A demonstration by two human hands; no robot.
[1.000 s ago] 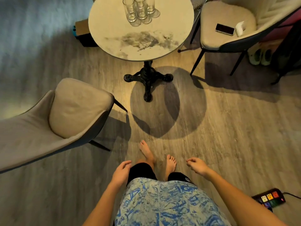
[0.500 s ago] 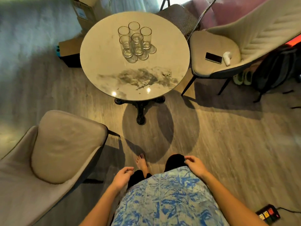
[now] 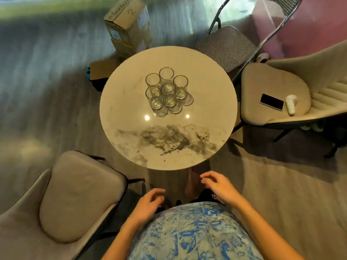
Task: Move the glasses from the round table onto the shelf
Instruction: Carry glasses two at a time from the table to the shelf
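Seen from a camera worn on the head, looking down, a person in a blue and white patterned top stands at the near edge of a round table (image 3: 131, 139) with a pale marble top and a dark grey smear across its near half. Five clear empty glasses (image 3: 167, 91) stand upright in a tight cluster on the far half of the tabletop, touching or almost touching one another, three in the back row and two in front, with two small spots of reflected light on the surface just in front of them. The left hand (image 3: 148, 202) is low in front of the body, empty, fingers loosely curled and slightly apart, short of the table edge. The right hand (image 3: 217, 185) is a little higher and closer to the table rim, also empty, fingers relaxed and parted, not touching the table. Both hands are well apart from the glasses. A padded beige chair (image 3: 75, 194) sits to the left of the person. Another beige chair (image 3: 277, 87) stands to the right of the table with a dark phone (image 3: 271, 101) and a small white object (image 3: 290, 104) on its seat. A cardboard box (image 3: 127, 25) stands on the floor beyond the table, and a checked folding chair (image 3: 225, 45) is at the far right.
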